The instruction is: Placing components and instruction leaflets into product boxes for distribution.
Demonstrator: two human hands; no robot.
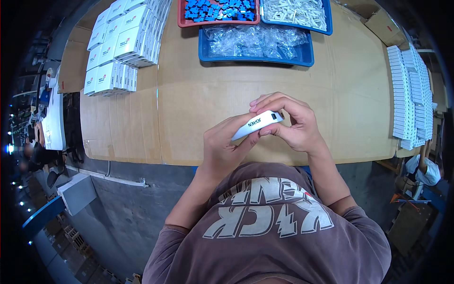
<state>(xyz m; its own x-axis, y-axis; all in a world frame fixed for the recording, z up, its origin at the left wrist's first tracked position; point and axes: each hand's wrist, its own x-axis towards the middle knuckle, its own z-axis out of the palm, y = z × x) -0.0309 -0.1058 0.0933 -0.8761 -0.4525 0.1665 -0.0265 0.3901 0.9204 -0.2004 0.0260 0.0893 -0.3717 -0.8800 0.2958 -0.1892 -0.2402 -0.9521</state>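
A slim white plastic-looking piece (255, 124) with dark printing on its edge is held above the near middle of the table. A small black opening shows at its right end. My left hand (222, 139) is closed round its left end, thumb below and fingers above. At the right end, my right hand (300, 125) grips it between thumb and curled fingers. Something small and brownish peeks out by the right fingers, too small to name. The piece's far side is hidden behind my fingers.
Cardboard covers the table (198, 104). At the back stand a red tray (218, 22) of blue parts, a blue tray (329, 19) of white pieces and another blue tray (255, 60) of clear bags. White boxes (118, 42) are stacked left, more white stacks (404, 99) right.
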